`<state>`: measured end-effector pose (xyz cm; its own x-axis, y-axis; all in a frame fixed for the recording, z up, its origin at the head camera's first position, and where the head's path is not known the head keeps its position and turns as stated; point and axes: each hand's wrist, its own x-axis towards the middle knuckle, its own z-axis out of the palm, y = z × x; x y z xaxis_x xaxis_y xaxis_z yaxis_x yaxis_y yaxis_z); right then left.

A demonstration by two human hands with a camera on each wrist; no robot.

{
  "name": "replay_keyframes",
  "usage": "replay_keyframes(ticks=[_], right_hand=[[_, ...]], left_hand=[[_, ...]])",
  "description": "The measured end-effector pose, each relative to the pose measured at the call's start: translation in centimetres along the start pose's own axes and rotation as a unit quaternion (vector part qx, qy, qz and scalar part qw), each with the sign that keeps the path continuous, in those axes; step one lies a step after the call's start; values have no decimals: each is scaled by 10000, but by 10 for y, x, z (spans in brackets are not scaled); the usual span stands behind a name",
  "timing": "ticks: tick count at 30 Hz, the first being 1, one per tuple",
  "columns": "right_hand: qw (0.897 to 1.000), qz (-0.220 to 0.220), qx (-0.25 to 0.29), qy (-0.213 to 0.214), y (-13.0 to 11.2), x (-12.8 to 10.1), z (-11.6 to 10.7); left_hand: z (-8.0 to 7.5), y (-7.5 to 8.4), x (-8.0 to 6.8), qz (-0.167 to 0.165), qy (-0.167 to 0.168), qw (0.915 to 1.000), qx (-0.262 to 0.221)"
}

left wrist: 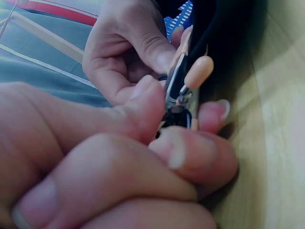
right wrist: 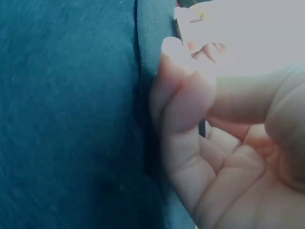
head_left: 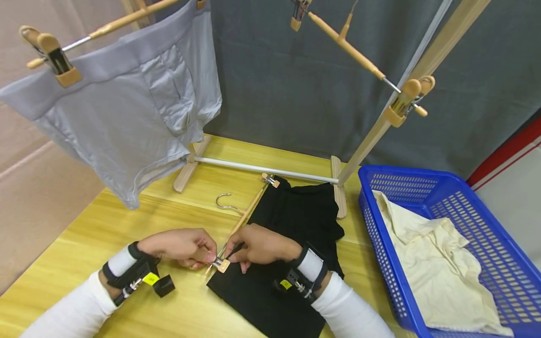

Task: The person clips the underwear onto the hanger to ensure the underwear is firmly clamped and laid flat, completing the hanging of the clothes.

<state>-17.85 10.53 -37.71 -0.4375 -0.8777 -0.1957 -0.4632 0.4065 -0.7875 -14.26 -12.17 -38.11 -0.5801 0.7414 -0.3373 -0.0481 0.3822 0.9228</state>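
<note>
A black garment (head_left: 291,211) lies on the wooden table, its straight edge along a wooden clip hanger (head_left: 253,205). My left hand (head_left: 186,247) pinches the near clip (head_left: 221,265) of that hanger between thumb and fingers; the left wrist view shows the clip (left wrist: 177,90) close up. My right hand (head_left: 264,244) pinches the edge of the black garment (right wrist: 71,114) beside this clip, as the right wrist view shows. At the hanger's far end, another clip (head_left: 270,180) sits on the garment's corner. The hanger's metal hook (head_left: 224,203) points left.
Grey boxer shorts (head_left: 114,98) hang from a clip hanger at the upper left. Another clip hanger (head_left: 346,45) hangs bare at the upper right. The wooden rack's metal bar (head_left: 266,170) crosses behind the garment. At right stands a blue basket (head_left: 380,263) with cream cloth (head_left: 439,277) inside.
</note>
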Motion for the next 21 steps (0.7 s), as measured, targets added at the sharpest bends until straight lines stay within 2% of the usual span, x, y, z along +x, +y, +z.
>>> replay_keyframes(ticks=[3,6,11,15,21], right_hand=[[9999,-13,-48,161,-4,-1,1],[9976,-39,-420,556,-10,-1,5],[9878,-67,-1053,1142,-20,2,14],[9870,-61,-1070,1200,-22,2,16],[9906,-179,-1013,907,-22,1,14]], left_hand=[[0,1,0,-16,-34,10000,-55],[-1,1,0,-23,-58,10000,-56],[-2,0,-1,14,-95,9999,61],[-1,0,-1,-14,-128,9999,84],[1,4,-2,-158,-259,9995,-84]])
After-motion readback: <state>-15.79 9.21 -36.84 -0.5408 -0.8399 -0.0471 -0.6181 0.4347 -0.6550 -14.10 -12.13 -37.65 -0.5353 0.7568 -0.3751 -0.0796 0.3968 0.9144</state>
